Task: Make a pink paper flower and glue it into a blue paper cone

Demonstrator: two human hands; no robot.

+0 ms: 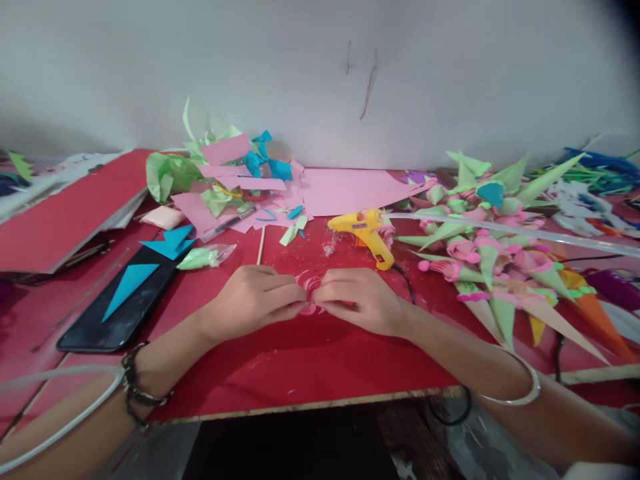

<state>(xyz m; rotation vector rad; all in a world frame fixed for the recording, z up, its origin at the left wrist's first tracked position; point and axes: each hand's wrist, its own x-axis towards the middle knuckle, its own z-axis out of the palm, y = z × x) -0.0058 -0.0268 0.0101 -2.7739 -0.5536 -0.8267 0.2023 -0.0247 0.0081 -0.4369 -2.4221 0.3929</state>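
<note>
Over the red tabletop, my left hand and my right hand meet with fingertips nearly touching. Between them is a curled strip of pink paper, looped like a spiral and partly hidden by the fingers. Both hands are closed in a pinch on it, one from each side. Just beyond my right hand lies a yellow glue gun with a long clear glue stick in its back. A thin wooden stick lies behind my left hand.
A black phone with blue paper triangles lies at left, near a small green packet. Paper scraps pile up at the back. Pink and green paper flowers heap at right. A red board leans far left.
</note>
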